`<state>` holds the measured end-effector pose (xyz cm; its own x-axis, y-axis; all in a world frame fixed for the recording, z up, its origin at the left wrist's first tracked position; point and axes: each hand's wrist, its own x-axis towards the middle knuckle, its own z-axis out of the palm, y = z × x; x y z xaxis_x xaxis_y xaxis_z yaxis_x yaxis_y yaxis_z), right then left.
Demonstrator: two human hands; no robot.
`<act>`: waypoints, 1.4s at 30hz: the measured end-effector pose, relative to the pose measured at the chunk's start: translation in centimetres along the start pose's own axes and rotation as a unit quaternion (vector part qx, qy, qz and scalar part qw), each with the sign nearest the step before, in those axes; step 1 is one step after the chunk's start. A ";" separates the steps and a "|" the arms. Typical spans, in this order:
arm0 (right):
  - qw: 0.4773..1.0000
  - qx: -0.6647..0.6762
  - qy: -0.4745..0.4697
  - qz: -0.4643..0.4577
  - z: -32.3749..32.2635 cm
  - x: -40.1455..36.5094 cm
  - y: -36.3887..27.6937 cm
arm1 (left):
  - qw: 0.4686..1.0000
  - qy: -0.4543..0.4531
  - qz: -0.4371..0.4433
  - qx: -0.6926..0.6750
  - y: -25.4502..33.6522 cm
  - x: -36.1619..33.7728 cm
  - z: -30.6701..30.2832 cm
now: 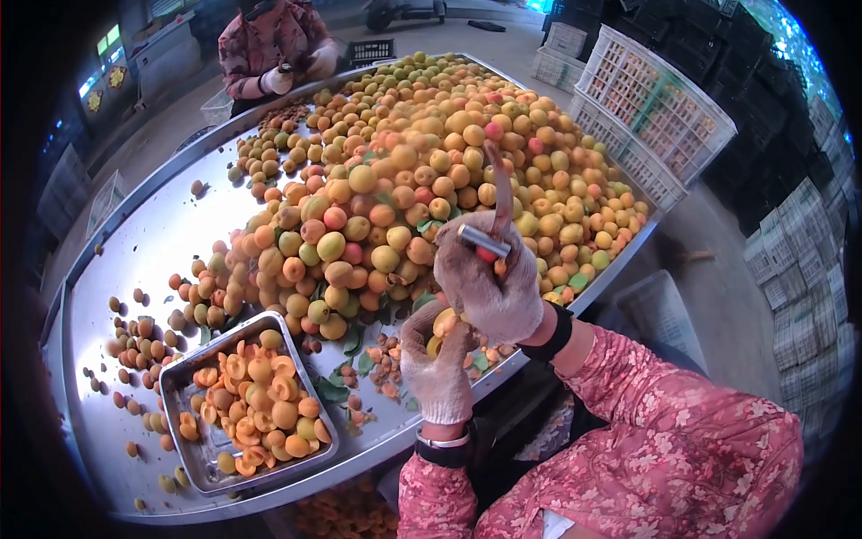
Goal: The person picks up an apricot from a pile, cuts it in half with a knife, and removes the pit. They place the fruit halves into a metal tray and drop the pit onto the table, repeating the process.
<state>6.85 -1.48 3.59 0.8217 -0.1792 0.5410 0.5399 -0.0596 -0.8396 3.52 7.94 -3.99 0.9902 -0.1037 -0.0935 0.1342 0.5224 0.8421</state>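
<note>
My left hand [435, 373], in a whitish work glove, curls its fingers around an apricot [445, 321] near the table's front edge. Just above and to the right, my gloved right hand [492, 286] is closed on a curved knife [503, 193]. Its thin brownish blade points up and away over the fruit, and a short metal cylinder [484, 241] shows at the fist. A reddish-orange bit of fruit shows between those fingers. Beneath the hands lie apricot stones [386, 364] and green leaves. Whole apricots [386, 260] are heaped just beyond both hands.
A metal tray [196, 472] of halved apricots sits at the table's front left. The metal table [171, 242] has a raised rim. Across it, another person [274, 49] works in gloves. White crates [660, 99] stand at the right; a crate of halves lies below the table.
</note>
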 end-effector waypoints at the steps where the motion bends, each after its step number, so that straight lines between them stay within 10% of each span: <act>1: 1.000 0.000 0.000 0.000 -0.1 0.0 0.1 | 1.000 -0.002 -0.003 -0.003 -0.1 0.0 0.0; 8: 0.988 0.074 0.013 0.135 -0.9 0.7 0.2 | 1.000 -0.017 -0.002 0.005 -0.3 -0.2 0.5; 12: 0.978 -0.138 -0.106 -0.117 -1.7 -0.1 1.6 | 0.997 -0.026 0.002 0.074 -0.9 0.1 0.1; 13: 0.976 0.199 0.010 0.089 -2.6 -0.7 2.7 | 0.994 -0.028 0.030 0.099 -1.4 0.2 -0.2; 14: 0.806 0.496 0.104 0.306 -3.2 -1.6 3.9 | 0.977 -0.043 0.109 0.180 -2.3 0.4 -0.9; 15: 0.971 0.198 0.039 0.125 -2.4 -2.1 3.8 | 0.981 -0.072 0.083 0.159 -2.5 0.4 -1.3; 16: 0.978 -0.209 -0.001 0.018 -2.8 -1.7 5.1 | 0.989 -0.087 0.042 0.107 -2.9 0.5 -1.4; 19: 0.960 0.100 0.123 0.231 -1.2 0.9 3.2 | 0.993 -0.118 -0.010 -0.001 -2.7 0.3 -0.9; 26: 0.925 0.240 0.121 0.270 -3.1 1.2 5.8 | 0.950 -0.100 0.192 0.227 -3.0 1.0 -1.1; 42: 0.955 0.158 0.137 0.210 -0.3 0.4 3.4 | 0.927 -0.097 0.270 0.242 -2.8 1.3 -1.3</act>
<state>8.96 -2.02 0.89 0.9227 -0.3744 0.0915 0.2375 0.3653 -0.9001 4.49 7.45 -7.15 0.8763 -0.1113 0.4687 -0.4583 0.1069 0.8823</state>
